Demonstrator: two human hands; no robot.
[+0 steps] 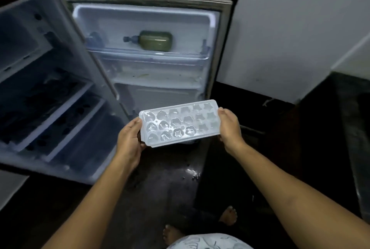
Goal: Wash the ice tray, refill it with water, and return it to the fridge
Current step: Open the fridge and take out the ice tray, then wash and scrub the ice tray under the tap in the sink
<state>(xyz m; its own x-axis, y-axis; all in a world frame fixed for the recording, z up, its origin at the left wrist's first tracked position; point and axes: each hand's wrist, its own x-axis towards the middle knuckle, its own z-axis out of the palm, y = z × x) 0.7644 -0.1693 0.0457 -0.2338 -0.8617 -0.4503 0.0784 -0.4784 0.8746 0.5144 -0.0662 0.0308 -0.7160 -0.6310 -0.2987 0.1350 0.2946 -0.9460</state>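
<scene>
The ice tray [178,122] is being held level before the open fridge [148,48], fingers of the left hand [130,140] and right hand [230,128] clamped on its short ends, seemingly to avoid spilling.

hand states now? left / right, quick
Left hand: closed on the left end of the ice tray.
Right hand: closed on the tray's right end.
The tray is held in the air before the open fridge.

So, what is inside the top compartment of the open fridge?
A green bottle lies on its side in the top compartment, with a clear bluish object to its left. The compartment's far right corner is dim and cannot be judged.
</scene>
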